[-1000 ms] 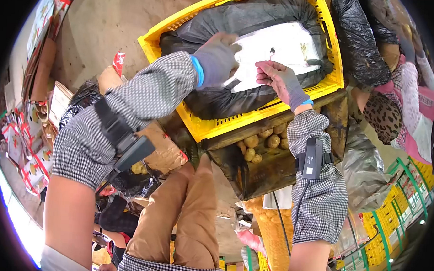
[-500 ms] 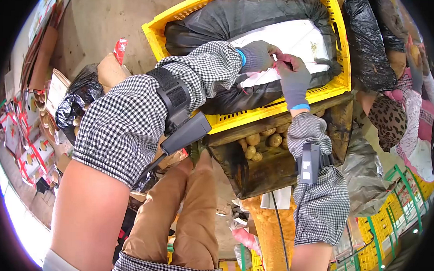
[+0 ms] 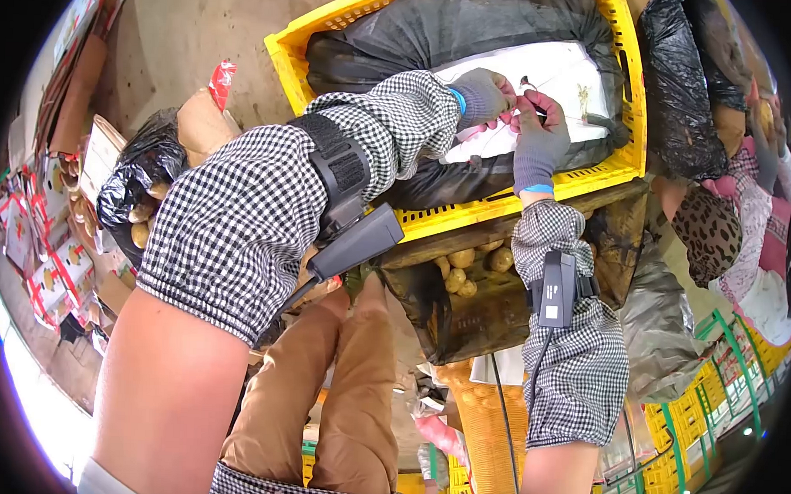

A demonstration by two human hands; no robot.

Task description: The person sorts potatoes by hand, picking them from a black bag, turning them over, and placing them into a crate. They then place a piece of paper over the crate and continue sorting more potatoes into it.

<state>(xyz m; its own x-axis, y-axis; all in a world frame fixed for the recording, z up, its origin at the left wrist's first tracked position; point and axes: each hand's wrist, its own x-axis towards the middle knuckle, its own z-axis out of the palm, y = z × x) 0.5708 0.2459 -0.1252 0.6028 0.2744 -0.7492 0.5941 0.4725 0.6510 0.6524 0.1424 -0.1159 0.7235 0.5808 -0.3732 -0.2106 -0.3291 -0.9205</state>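
Side by side, my two hands meet over a white sheet (image 3: 563, 66) on a black plastic wrap inside a yellow crate (image 3: 633, 90). Both wear grey gloves with pinkish fingertips. My left hand (image 3: 489, 100) has its fingers pinched together; whatever they hold is too small to make out. Facing it, my right hand (image 3: 540, 134) is closed in a pinch, with a small dark thing partly showing at its fingers. A thin thread-like line hangs below the left hand. The black plastic wrap (image 3: 385, 51) bulges around the sheet.
Below the crate is a wooden box (image 3: 506, 316) with several potatoes (image 3: 501, 258). Black bags (image 3: 680, 91) and another person in a leopard-print garment (image 3: 708, 232) are at right. A black bag with potatoes (image 3: 150, 164) and red-white cartons (image 3: 59, 279) lie at left.
Both hands remain together over the white sheet. My left hand has shifted slightly right, and my right hand has turned a little, its fingers higher. The view has moved slightly.
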